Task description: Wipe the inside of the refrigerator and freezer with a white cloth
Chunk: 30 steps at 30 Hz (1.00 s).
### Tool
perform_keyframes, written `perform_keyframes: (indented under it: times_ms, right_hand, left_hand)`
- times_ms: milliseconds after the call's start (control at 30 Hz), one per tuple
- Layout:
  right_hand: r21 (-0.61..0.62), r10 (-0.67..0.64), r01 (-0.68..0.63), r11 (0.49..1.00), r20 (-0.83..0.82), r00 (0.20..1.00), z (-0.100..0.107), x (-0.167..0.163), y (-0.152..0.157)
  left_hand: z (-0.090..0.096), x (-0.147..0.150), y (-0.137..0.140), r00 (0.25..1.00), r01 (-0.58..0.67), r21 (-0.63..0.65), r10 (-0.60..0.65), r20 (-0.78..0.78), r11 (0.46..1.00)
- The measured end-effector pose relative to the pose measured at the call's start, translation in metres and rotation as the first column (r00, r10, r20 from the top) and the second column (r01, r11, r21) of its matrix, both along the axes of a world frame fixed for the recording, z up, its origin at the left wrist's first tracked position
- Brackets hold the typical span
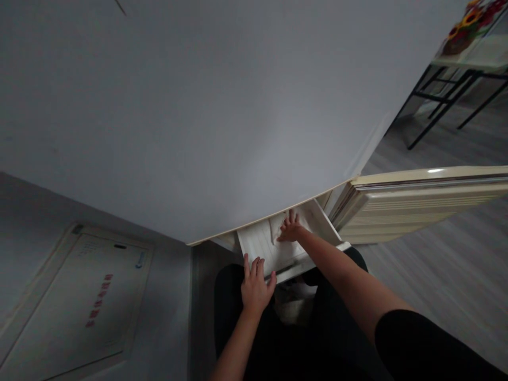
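My hands are both at the pulled-out white drawer [254, 241], fingers spread and closed round nothing that I can see. The left hand [257, 286] is open at the drawer's front left corner, its fingertips near the rim; I can't tell how firmly they touch. The right hand [291, 230] reaches inside, open over a pale flat piece [274, 233] that lies on the drawer's bottom, too blurred for me to name. To my right a cream door [413, 209] stands open above the wood-look floor [432, 286]. Farther off, bright flowers [470, 21] sit on a dark-legged surface [490, 55].
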State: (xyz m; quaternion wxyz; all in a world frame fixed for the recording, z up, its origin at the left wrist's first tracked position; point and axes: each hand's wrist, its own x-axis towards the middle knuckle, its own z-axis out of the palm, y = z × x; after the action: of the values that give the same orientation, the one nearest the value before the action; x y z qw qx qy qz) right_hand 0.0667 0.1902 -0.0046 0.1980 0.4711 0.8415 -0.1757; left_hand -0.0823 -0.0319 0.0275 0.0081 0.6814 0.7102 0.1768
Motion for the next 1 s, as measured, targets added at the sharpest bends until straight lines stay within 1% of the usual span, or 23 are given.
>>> perform_keyframes:
  times_ms: [67, 133, 167, 233, 300, 333, 400, 467, 567, 600, 667, 700, 767, 867, 933, 1000]
  right_hand:
    - [-0.001, 0.162, -0.162, 0.987, -0.017, 0.987, 0.0, -0.035, -0.017]
    - [-0.009, 0.312, -0.313, 0.95, -0.059, 0.948, -0.004, -0.069, -0.036]
    - [-0.028, 0.366, -0.369, 0.929, -0.074, 0.928, -0.006, -0.084, -0.046]
    - [-0.074, 0.423, -0.428, 0.901, -0.08, 0.903, -0.013, -0.103, -0.061]
    - [-0.073, 0.441, -0.448, 0.891, -0.09, 0.893, -0.018, -0.102, -0.065]
    - [-0.052, 0.453, -0.459, 0.887, -0.097, 0.886, -0.02, -0.094, -0.062]
    - [-0.015, 0.471, -0.474, 0.88, -0.097, 0.877, -0.021, -0.063, -0.049]
    - [-0.004, 0.419, -0.42, 0.907, -0.083, 0.904, -0.019, -0.019, -0.028]
    - [-0.001, 0.197, -0.198, 0.98, -0.077, 0.977, -0.011, 0.046, 0.001]
    - [-0.009, 0.134, -0.135, 0.991, -0.05, 0.99, -0.008, 0.062, 0.007]
    - [-0.025, 0.064, -0.063, 0.998, 0.021, 0.998, -0.003, 0.083, 0.011]
    - [-0.04, 0.046, -0.043, 0.998, 0.052, 0.998, -0.001, 0.087, 0.01]
    - [-0.083, 0.006, 0.001, 0.997, 0.084, 0.996, 0.0, 0.084, 0.001]
    - [-0.135, -0.058, 0.071, 0.988, 0.099, 0.993, -0.002, 0.064, -0.015]
    - [-0.136, -0.054, 0.06, 0.989, 0.052, 0.997, -0.004, 0.045, -0.024]
    - [-0.149, 0.009, -0.017, 0.989, -0.051, 0.999, -0.005, 0.024, -0.032]
  left_hand:
    - [0.001, 0.0, 0.0, 1.0, -0.007, -0.001, 0.007, 0.005, 1.0]
    - [0.001, 0.0, 0.0, 1.0, -0.007, -0.001, 0.007, 0.014, 1.0]
    - [0.001, 0.0, 0.0, 1.0, -0.006, 0.0, 0.006, 0.017, 1.0]
    - [0.001, 0.0, 0.0, 1.0, -0.005, 0.002, 0.005, 0.02, 1.0]
    - [0.002, 0.0, 0.0, 1.0, -0.003, 0.011, 0.002, 0.018, 1.0]
    - [0.002, 0.0, 0.0, 1.0, -0.001, 0.016, 0.001, 0.017, 1.0]
    - [0.002, 0.0, 0.0, 1.0, 0.001, 0.021, -0.002, 0.021, 1.0]
    - [0.001, 0.0, 0.0, 1.0, -0.002, 0.02, 0.002, 0.028, 1.0]
    - [-0.001, -0.001, -0.001, 1.0, -0.005, 0.017, 0.005, 0.03, 1.0]
    - [-0.001, -0.001, -0.001, 1.0, -0.004, 0.017, 0.004, 0.029, 1.0]
    - [-0.001, 0.0, -0.001, 1.0, -0.005, 0.018, 0.005, 0.026, 1.0]
    - [0.0, 0.0, -0.001, 1.0, -0.009, 0.017, 0.009, 0.025, 1.0]
    - [0.001, 0.001, 0.0, 1.0, -0.018, 0.01, 0.017, 0.025, 1.0]
    - [0.001, 0.002, 0.001, 0.999, -0.018, 0.002, 0.018, 0.034, 1.0]
    - [0.002, 0.003, 0.001, 0.999, -0.015, 0.01, 0.014, 0.038, 1.0]
    - [0.002, 0.003, 0.001, 0.999, -0.017, 0.023, 0.016, 0.044, 1.0]
